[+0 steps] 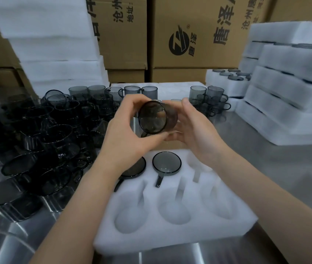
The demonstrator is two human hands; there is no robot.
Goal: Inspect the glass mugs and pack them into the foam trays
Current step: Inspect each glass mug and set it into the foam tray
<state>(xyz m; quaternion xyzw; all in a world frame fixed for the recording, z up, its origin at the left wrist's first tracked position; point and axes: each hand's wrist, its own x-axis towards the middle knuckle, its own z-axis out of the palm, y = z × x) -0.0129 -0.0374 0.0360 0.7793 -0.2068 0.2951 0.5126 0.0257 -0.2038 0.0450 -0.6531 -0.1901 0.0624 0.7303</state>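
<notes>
Before us on the steel table (pixel 277 168) lies the white foam tray (pixel 227 225), cut with two rows of three round wells, each with a narrow slot for a handle. The three near wells are vacant; the far row holds two packed mugs (pixel 167 162), rims up and handles laid in their slots, the left one partly covered by our left wrist. The far right well lies partly behind our right forearm.

Above the tray's far edge we hold the held mug (pixel 155 119), smoky grey glass, tipped on its side with its dark round mouth turned toward us. Our left hand (pixel 124 138) curls fingers and thumb about the rim; our right hand (pixel 195 134) cups the base end, thumb above and fingers beneath.

Behind stand printed cardboard boxes (pixel 195 35). A tall stack of foam sheets (pixel 52 44) leans at the left, and filled foam trays (pixel 284 103) are piled at the right. A dense crowd of loose mugs (pixel 46 140) covers the table just left of the tray, and a smaller cluster (pixel 210 100) stands beyond our hands.
</notes>
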